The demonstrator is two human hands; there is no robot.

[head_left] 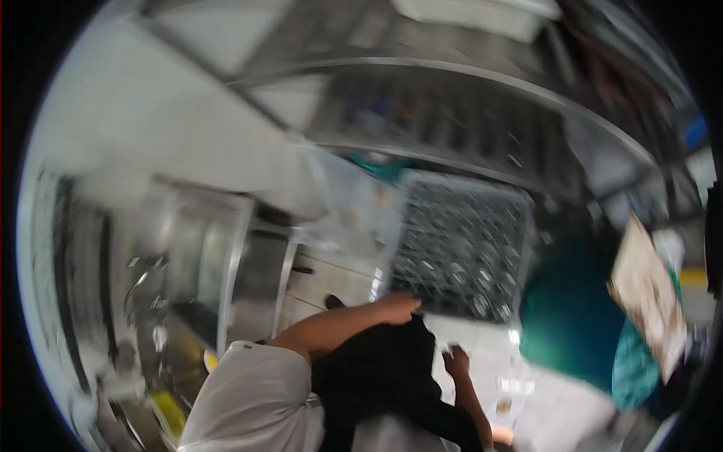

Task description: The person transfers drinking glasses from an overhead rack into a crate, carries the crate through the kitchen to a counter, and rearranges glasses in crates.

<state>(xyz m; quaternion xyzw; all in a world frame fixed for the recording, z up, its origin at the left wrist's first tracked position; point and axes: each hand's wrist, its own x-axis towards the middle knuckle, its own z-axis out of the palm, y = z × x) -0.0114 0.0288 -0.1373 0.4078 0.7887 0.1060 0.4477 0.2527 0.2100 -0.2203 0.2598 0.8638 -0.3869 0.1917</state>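
Wht sleeve (252,392), L hand (398,307) by crate (471,185), long axis unclear

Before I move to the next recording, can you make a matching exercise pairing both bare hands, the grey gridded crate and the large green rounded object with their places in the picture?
Things
1. Left bare hand
2. Large green rounded object
3. Right bare hand
4. Grey gridded crate

Places
A. Right of the crate
B. Higher than both hands
C. Near the crate's lower-left corner
D. Below the crate, against pale floor

Pairs: 1-C, 2-A, 3-D, 4-B
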